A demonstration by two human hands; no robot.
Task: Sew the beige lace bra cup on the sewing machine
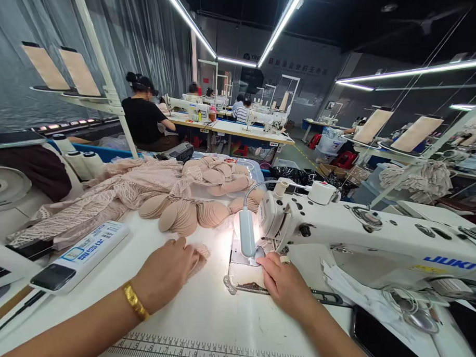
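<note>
"JUKI" in blue on sewing machine arm, wall sign and box label unreadable

We see thread cones far left | white box beside lace heap | co-workers (backs turned) at far tables

the hall was dim overhead, lit by long ceiling tube lights that glared white. a small gooseneck lamp on the sewing machine burned out the table beneath it. wide-angle distortion bent the edges; distant workers were soft, with blurred faces. shadows stayed faint.
</note>
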